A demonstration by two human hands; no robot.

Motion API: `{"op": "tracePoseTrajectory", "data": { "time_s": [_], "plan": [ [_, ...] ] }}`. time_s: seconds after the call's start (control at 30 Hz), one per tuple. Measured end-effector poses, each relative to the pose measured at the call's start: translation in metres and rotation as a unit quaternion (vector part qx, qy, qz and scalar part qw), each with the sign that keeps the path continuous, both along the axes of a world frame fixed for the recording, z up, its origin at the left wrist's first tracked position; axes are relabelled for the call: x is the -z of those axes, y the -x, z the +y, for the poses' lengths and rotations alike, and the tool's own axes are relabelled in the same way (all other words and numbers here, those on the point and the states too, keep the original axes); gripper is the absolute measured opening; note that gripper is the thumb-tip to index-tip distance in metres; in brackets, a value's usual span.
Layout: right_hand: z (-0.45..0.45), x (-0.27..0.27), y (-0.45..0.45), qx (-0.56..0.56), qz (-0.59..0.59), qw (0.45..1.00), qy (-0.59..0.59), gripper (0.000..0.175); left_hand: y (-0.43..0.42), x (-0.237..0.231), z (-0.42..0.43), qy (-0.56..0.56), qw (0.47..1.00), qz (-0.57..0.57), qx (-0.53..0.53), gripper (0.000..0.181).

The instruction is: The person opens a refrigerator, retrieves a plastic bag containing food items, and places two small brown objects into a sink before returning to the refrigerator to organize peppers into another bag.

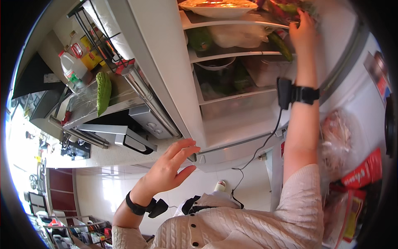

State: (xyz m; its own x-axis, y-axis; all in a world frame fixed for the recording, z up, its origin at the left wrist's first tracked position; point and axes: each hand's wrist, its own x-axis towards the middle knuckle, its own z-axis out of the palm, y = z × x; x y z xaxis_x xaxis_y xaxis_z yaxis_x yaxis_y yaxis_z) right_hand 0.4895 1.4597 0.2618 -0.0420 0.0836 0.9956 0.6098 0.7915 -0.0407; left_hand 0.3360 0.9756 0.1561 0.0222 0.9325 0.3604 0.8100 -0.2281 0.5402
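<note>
My right hand point(302, 32) reaches up to the upper shelf of an open refrigerator, its fingers at a plastic-wrapped bundle of red and green produce point(281, 7); whether they grip it I cannot tell. Beside the bundle stands a white dish under shiny film point(219, 9). On the shelf below lie a round green vegetable point(200, 39), a pale plastic bag point(238, 34) and a long green vegetable point(280, 45). My left hand point(174, 165) hovers near the refrigerator's lower left edge, fingers apart, holding nothing.
Left of the refrigerator, a bitter melon point(103, 93) and a white-handled jug point(73, 68) rest on a counter. The open door holds a bagged food item point(337, 133) and a red packet point(363, 169). A black cable point(256, 152) hangs from my right wrist strap.
</note>
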Motion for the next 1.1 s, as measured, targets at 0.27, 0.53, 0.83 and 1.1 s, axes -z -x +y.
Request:
{"op": "tracePoseTrajectory", "data": {
  "time_s": [0.27,0.53,0.83,1.1],
  "plan": [
    [-0.207,0.089,0.019,-0.193,0.040,0.975,0.108,0.033,0.015,0.001,-0.080,-0.010,1.000,0.013,0.006,0.042],
    [-0.377,0.282,-0.048,-0.219,-0.033,0.908,0.355,0.037,0.051,0.029,-0.212,0.014,0.998,-0.044,-0.044,0.041],
    [-0.481,0.281,-0.205,-0.235,0.293,0.820,0.431,0.020,0.059,0.046,-0.276,0.047,0.997,-0.053,-0.031,0.040],
    [-0.503,0.228,-0.318,-0.199,0.554,0.757,0.284,0.017,0.058,0.054,-0.262,0.034,0.996,-0.083,0.007,0.039]
  ]
}}
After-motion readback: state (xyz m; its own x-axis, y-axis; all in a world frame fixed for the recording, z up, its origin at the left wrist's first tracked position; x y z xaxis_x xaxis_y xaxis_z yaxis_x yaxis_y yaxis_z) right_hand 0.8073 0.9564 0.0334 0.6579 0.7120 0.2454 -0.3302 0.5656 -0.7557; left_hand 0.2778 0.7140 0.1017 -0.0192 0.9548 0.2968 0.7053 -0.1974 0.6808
